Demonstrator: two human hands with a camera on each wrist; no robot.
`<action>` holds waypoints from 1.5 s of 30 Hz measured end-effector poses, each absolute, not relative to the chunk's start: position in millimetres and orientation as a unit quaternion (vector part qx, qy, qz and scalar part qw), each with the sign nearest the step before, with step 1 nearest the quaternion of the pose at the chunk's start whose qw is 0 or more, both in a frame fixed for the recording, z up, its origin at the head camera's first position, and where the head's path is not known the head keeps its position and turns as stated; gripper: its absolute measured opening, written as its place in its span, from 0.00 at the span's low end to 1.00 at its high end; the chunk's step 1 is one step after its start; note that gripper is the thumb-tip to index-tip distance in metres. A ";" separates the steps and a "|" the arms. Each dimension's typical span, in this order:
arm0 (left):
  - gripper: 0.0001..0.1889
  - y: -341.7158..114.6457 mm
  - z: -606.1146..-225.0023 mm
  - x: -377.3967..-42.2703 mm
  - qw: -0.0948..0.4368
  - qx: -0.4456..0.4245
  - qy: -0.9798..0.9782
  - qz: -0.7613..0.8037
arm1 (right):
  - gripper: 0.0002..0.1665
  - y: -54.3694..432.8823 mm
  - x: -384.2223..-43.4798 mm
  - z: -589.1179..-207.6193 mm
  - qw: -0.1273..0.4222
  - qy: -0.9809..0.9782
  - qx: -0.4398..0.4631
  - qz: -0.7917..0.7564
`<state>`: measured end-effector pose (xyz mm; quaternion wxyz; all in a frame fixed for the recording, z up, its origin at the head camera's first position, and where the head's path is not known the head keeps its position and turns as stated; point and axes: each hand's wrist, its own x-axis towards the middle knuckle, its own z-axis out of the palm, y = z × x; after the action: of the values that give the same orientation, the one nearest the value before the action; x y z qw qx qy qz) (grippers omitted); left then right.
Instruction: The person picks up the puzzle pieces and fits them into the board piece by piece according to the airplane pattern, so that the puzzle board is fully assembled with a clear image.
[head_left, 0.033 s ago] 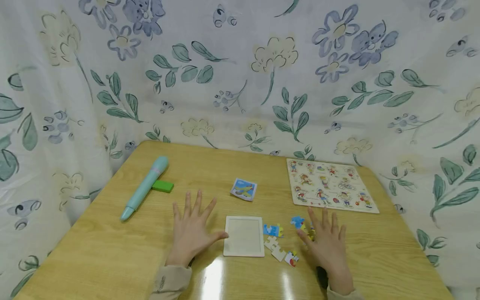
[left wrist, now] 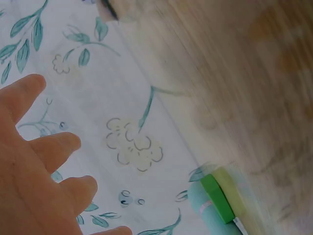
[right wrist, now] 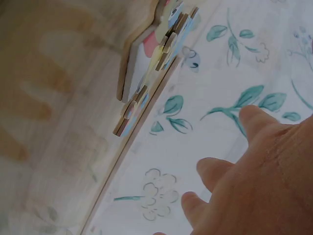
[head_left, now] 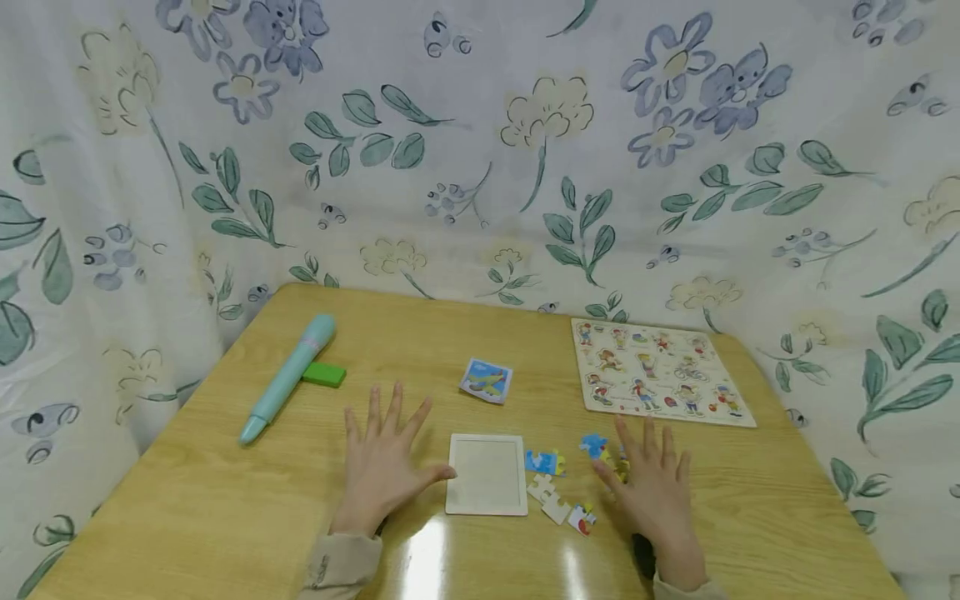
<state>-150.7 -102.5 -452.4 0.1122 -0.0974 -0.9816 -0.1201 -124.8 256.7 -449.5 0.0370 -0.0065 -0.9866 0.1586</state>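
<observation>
Fingers spread wide, my left hand (head_left: pixel 382 479) is over the table with its thumb tip at the left edge of a shallow white puzzle tray (head_left: pixel 486 475); whether they touch, I cannot tell. Its fingers (left wrist: pixel 56 152) show straight in the left wrist view. My right hand (head_left: pixel 654 496) is also spread and holds nothing. By its thumb are a blue jigsaw piece (head_left: pixel 594 446) and partly hidden yellow ones. Between tray and hand lie a blue-and-yellow piece (head_left: pixel 544 462), plain pale pieces (head_left: pixel 555 507) and a piece with a red patch (head_left: pixel 582 518).
A small picture card (head_left: pixel 486 381) with an airplane-like image lies behind the tray. Back right is a board with figures of children (head_left: pixel 660 371). On the left, a turquoise pen-shaped object (head_left: pixel 288 379) lies against a green block (head_left: pixel 324 374). A floral curtain (head_left: pixel 480 208) borders the table.
</observation>
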 end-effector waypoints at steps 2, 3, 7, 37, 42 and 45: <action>0.53 -101.7 -452.7 -150.5 0.111 -0.100 -0.981 -0.123 | 0.47 257.5 -125.2 -450.0 0.037 -0.986 -0.007 0.163; 0.53 -101.3 -452.9 -150.5 0.109 -0.103 -0.981 -0.126 | 0.47 257.8 -124.8 -450.0 0.036 -0.986 -0.008 0.163; 0.55 -99.1 -452.1 -149.7 0.088 -0.128 -0.976 -0.153 | 0.47 258.1 -123.7 -448.6 0.034 -0.984 -0.011 0.172; 0.56 -75.4 -456.6 -129.7 -0.077 -0.200 -0.947 -0.239 | 0.35 184.8 -165.5 -452.9 0.013 -0.956 0.153 0.249; 0.52 -74.3 -456.1 -128.0 -0.066 -0.214 -0.949 -0.221 | 0.25 179.9 -173.5 -444.8 -0.058 -0.955 0.117 0.265; 0.51 -76.0 -455.4 -128.5 -0.062 -0.213 -0.950 -0.218 | 0.18 179.8 -178.0 -442.2 -0.072 -0.951 0.113 0.278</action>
<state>-128.5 -76.0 -455.4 -0.0624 -0.2134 -0.9502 -0.2183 -178.0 179.8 -442.2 -0.0719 0.1132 -0.9511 0.2782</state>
